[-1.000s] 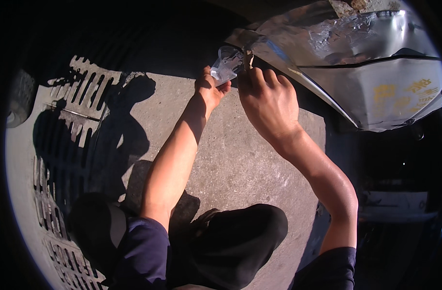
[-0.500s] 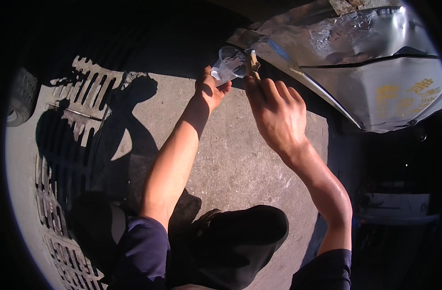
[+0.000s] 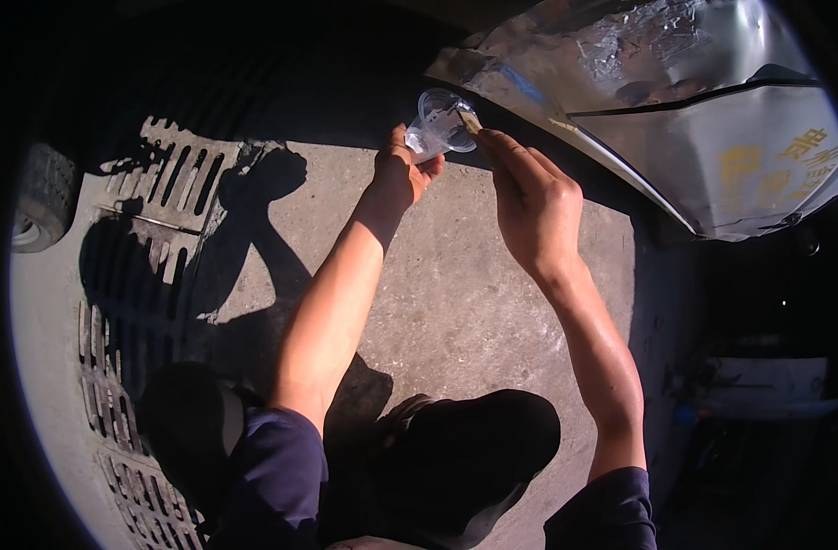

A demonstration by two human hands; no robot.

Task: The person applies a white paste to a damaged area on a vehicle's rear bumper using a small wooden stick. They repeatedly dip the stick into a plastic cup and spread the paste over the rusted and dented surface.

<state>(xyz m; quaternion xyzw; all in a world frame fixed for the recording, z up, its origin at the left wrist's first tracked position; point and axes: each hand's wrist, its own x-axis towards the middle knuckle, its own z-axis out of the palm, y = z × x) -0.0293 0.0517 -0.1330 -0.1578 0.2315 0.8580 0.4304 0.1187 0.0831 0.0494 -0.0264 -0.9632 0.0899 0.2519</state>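
Note:
My left hand (image 3: 406,170) is closed around a clear plastic cup (image 3: 435,136), tilted so its mouth faces up and to the right. Something whitish shows low in the cup. In my right hand (image 3: 540,203) is a small, flat, tan brush (image 3: 470,121), pinched between thumb and fingers. The brush's tip is at the cup's mouth; whether it touches the inside cannot be made out. Just beyond both hands is the lower edge of a silver vehicle panel (image 3: 703,156), with crinkled reflective patches higher up.
Below my hands lies sunlit concrete (image 3: 456,284). A slotted metal drain grate (image 3: 176,179) runs along the left, partly in shadow, and a tire (image 3: 48,197) stands at the far left. My dark-clad knee (image 3: 474,449) is low in view. The right side is deeply shaded.
The brush has moved left and down from beside the vehicle panel to the cup's mouth, my right hand turning with it. My left hand keeps the cup in nearly the same place.

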